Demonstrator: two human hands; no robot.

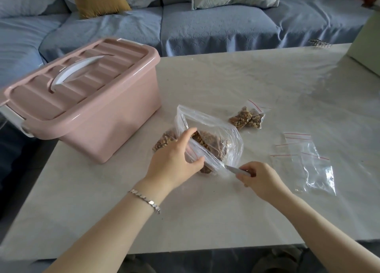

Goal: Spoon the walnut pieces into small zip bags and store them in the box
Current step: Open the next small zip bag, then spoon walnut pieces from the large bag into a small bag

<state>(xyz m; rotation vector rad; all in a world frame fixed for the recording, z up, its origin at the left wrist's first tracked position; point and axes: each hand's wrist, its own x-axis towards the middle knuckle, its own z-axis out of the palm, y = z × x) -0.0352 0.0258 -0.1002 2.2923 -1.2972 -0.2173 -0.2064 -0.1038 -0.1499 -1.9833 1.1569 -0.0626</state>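
Both hands (261, 179) work a clear, crinkled bag (213, 137) of brown walnut pieces (207, 141).

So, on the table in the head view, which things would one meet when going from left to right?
Pink box → large bag of walnuts, held by the left hand → filled small bags → empty small zip bags.
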